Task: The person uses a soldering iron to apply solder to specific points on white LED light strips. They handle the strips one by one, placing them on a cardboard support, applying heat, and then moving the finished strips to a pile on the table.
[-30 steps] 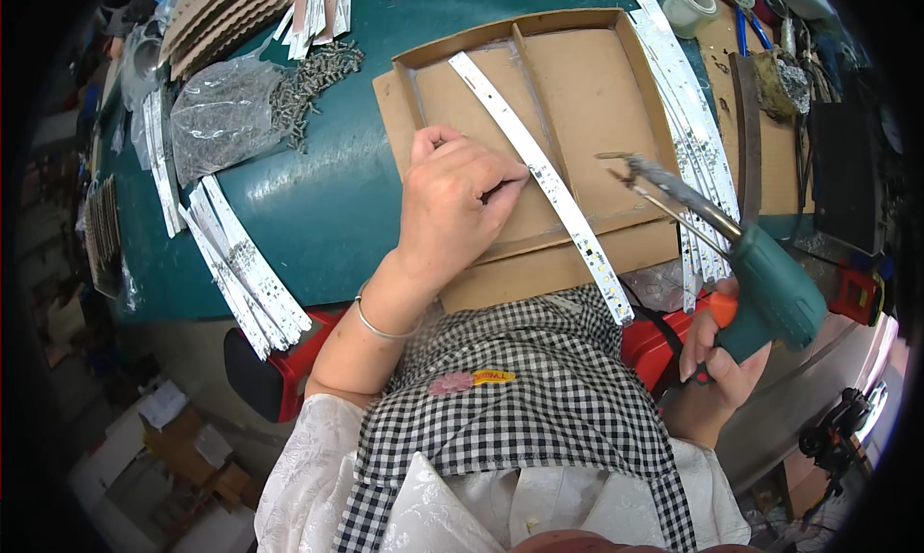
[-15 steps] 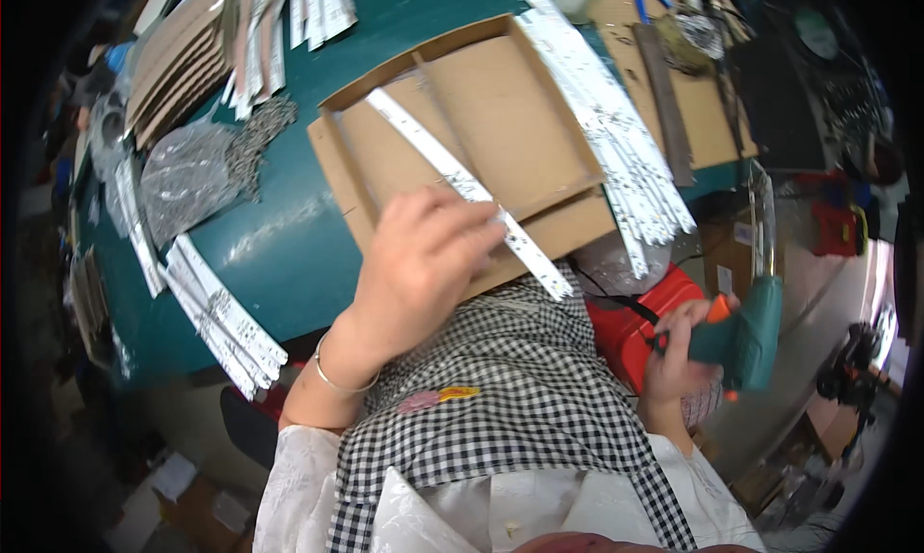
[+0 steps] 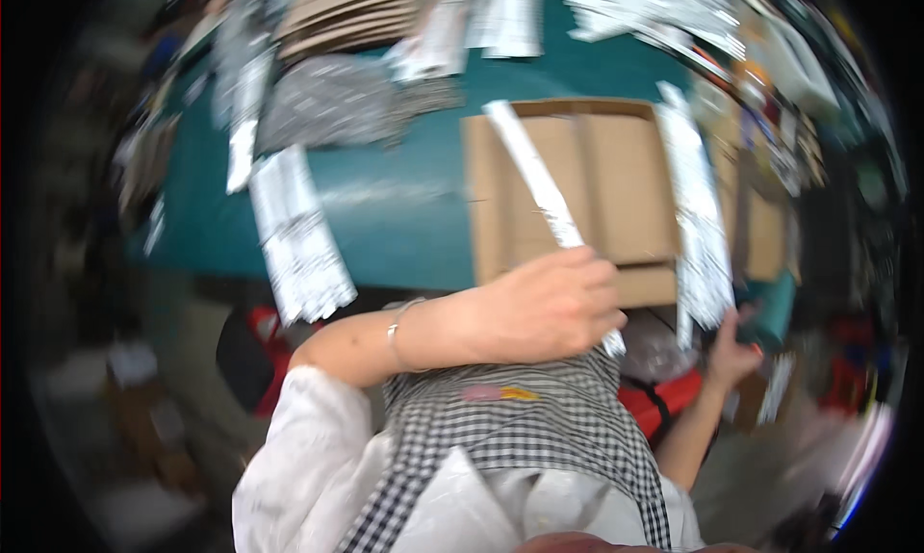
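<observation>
White strip [image 3: 532, 174] passes beneath curled fingers [image 3: 599, 282] of the left hand [image 3: 553, 308]; whether pinched, I cannot tell.

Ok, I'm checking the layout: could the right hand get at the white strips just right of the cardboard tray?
Probably yes: the right hand is close by the white strips, nothing visibly between them, though blur hides whether its grip is free.
</observation>
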Demonstrator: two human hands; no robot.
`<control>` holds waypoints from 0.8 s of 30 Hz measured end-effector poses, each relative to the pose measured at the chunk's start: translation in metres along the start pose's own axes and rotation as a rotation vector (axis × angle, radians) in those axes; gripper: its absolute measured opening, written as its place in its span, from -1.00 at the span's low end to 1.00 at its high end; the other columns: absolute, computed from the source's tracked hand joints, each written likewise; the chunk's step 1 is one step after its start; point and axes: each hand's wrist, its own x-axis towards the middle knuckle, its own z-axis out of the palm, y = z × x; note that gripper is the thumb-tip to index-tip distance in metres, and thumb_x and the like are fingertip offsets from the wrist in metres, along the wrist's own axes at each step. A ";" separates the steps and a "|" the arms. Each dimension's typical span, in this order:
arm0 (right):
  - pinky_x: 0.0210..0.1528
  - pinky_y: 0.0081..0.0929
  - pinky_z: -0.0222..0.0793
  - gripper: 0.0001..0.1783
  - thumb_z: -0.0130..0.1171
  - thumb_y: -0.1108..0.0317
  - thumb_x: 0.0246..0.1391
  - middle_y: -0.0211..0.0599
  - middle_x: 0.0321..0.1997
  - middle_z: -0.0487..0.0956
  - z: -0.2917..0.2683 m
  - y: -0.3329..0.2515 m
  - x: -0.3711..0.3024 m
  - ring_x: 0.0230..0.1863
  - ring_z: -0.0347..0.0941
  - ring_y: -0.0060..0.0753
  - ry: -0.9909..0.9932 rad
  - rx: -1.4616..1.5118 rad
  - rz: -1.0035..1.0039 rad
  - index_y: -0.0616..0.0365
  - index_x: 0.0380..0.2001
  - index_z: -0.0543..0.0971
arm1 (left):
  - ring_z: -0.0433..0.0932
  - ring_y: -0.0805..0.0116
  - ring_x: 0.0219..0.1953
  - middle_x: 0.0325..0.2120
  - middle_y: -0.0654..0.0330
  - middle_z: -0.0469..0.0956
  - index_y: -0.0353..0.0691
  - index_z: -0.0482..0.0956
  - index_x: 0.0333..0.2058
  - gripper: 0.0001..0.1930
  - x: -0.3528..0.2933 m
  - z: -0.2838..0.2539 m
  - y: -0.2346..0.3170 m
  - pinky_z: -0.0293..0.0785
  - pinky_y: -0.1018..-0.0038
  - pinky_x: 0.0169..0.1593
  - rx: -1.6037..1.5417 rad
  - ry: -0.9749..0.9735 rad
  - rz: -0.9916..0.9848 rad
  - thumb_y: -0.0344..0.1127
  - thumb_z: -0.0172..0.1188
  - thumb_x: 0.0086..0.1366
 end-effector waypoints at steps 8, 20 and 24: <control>-0.18 -0.65 0.34 -0.40 0.27 0.68 -0.02 -0.36 -0.03 0.51 -0.008 -0.006 0.024 -0.20 0.40 -0.63 -0.167 0.264 0.075 0.29 0.15 0.41 | 0.47 0.33 -0.27 -0.26 0.26 0.61 -0.17 0.68 -0.27 -0.75 -0.121 -0.075 0.008 0.38 0.42 -0.16 0.027 -0.063 -0.419 -0.41 0.16 0.03; -0.47 -0.69 0.23 -0.44 0.15 0.68 0.03 -0.32 -0.14 0.48 -0.037 -0.073 0.035 -0.39 0.32 -0.64 -0.240 0.254 0.184 0.35 0.15 0.36 | 0.51 0.26 -0.21 -0.31 0.23 0.64 -0.23 0.69 -0.33 -0.73 -0.210 -0.074 -0.004 0.40 0.39 -0.05 0.043 -0.202 -0.738 -0.57 0.15 -0.04; -0.56 -0.70 0.08 -0.49 0.10 0.61 0.07 -0.35 -0.24 0.40 -0.043 -0.097 0.027 -0.53 0.18 -0.67 -0.112 0.475 0.170 0.37 0.13 0.34 | 0.51 0.17 -0.18 -0.28 0.16 0.64 -0.30 0.66 -0.25 -0.65 -0.225 -0.080 0.000 0.42 0.35 -0.03 0.042 -0.194 -0.837 -0.64 0.10 -0.07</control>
